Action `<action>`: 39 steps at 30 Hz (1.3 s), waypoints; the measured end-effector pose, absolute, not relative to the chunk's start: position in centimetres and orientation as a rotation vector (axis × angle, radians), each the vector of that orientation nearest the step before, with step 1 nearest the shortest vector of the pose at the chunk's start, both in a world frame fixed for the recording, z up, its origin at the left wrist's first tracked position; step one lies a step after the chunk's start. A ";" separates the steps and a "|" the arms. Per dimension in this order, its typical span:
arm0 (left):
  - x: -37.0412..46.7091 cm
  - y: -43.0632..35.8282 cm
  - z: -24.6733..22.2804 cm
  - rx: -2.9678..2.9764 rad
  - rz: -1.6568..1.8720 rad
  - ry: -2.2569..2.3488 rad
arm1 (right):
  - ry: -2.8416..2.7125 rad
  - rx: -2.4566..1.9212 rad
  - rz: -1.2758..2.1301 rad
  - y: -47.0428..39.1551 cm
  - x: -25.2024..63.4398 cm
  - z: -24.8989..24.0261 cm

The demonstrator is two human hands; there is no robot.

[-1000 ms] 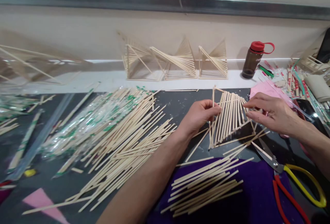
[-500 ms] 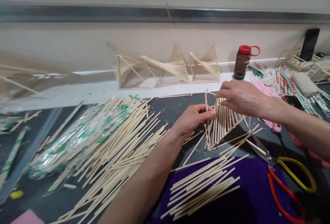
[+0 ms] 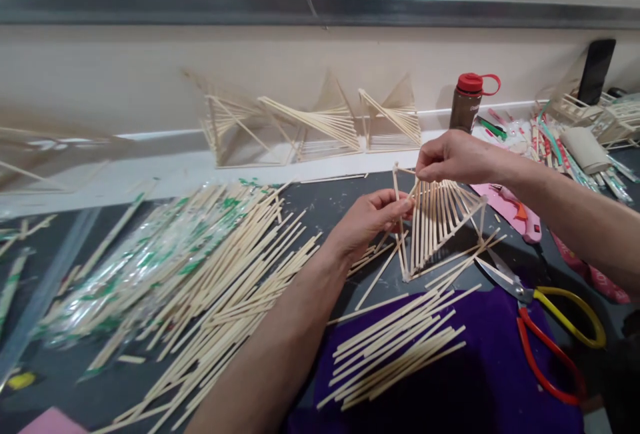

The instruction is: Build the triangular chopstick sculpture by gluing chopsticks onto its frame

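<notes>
A purple cloth [image 3: 493, 347] is seen nearest, with a bundle of short cut sticks [image 3: 395, 351] laid across it, slanting away to the right. Scissors [image 3: 524, 295] with one yellow and one red handle are laid at its right edge, blades pointed away and to the left. To the left, long bare sticks [image 3: 245, 317] are heaped on the dark tabletop [image 3: 340, 204], with plastic-wrapped sticks [image 3: 155, 267] beyond them, both slanted away to the right.

Past the cloth, right of centre, a slatted stick frame [image 3: 421, 234] is stood on the tabletop. Its left post is held nearly upright, while its base is run rightward and slightly away. Its slats are set side by side, pointing upward and drawn closer together at the top.

At its upper left a single stick [image 3: 413, 190] is slanted, its long axis running from upper right to lower left. It is pinched between the thumb and fingers of the left hand [image 3: 373, 217], beside the post; its upper end is gripped by the fingertips of the right hand [image 3: 453, 157], above the slats.

Farther off, a red-capped bottle [image 3: 465, 111] is partly hidden by the right hand, and twisted stick structures [image 3: 320, 124] are lined up against the wall, beneath a metal rail [image 3: 400, 13].
</notes>
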State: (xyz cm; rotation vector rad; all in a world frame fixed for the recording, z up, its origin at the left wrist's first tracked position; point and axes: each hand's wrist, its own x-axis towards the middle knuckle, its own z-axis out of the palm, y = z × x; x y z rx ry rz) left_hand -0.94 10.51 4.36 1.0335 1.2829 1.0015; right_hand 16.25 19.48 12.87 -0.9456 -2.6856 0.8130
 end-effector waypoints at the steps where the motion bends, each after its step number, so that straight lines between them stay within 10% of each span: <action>1: -1.1 10.4 4.4 1.020 1.000 1.280 | -2.651 -0.930 0.830 19.6 16.6 13.0; 21: -2.5 3.0 6.3 1.210 0.878 1.561 | -2.530 -0.776 0.977 8.0 27.7 9.7; 39: 3.1 -5.3 -1.0 2.550 0.565 1.540 | -3.123 -0.758 -0.184 7.1 25.1 3.8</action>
